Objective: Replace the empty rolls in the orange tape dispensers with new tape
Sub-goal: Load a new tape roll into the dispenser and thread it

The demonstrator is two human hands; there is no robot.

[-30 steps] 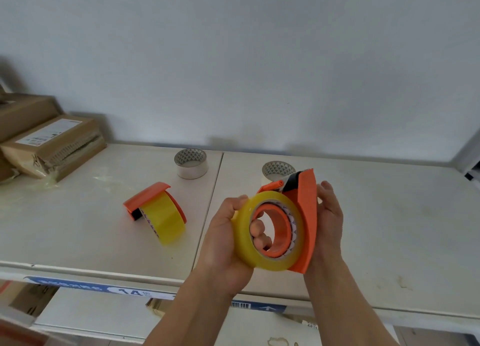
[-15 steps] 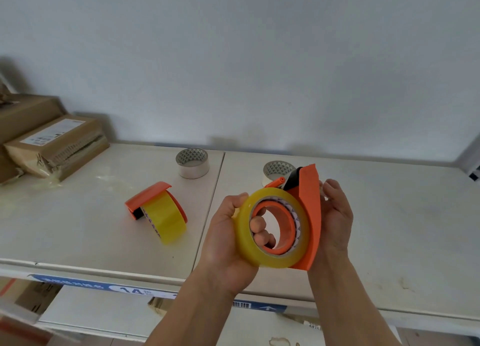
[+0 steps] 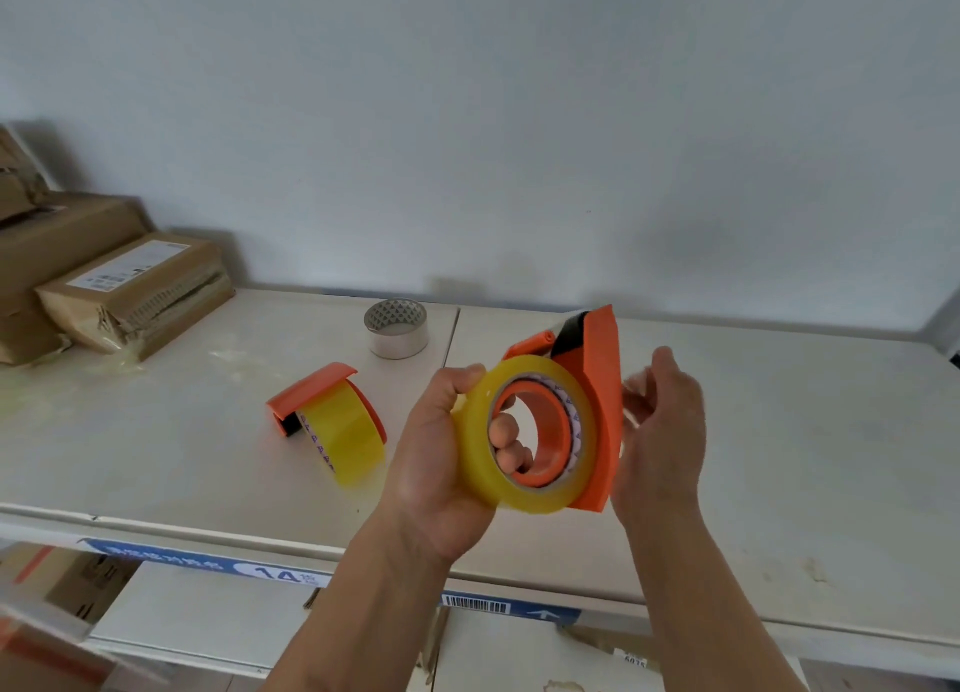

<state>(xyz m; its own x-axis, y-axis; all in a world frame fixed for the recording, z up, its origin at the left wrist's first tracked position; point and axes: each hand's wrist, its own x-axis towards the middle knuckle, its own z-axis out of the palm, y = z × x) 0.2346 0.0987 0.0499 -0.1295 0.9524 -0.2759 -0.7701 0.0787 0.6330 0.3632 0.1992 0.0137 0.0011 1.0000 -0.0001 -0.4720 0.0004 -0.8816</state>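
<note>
My left hand (image 3: 436, 462) grips an orange tape dispenser (image 3: 597, 410) with a full yellow tape roll (image 3: 478, 457) on its hub; the fingers pass through the roll's hole and the thumb rests on its rim. My right hand (image 3: 660, 431) is just behind the dispenser's orange back plate, fingers spread and blurred, barely touching or just off it. A second orange dispenser (image 3: 311, 387) loaded with a yellow roll (image 3: 348, 439) lies on the shelf to the left. An empty cardboard core (image 3: 397, 327) stands behind it.
The white shelf (image 3: 779, 457) runs to a grey wall at the back. Brown cardboard parcels (image 3: 135, 291) are stacked at the far left. Below the front edge runs a blue label strip (image 3: 270, 572) and a lower shelf holding boxes.
The dispenser has been raised and tilted slightly. My right hand has loosened from the back plate and opened its fingers. The second empty core behind the dispenser is now hidden.
</note>
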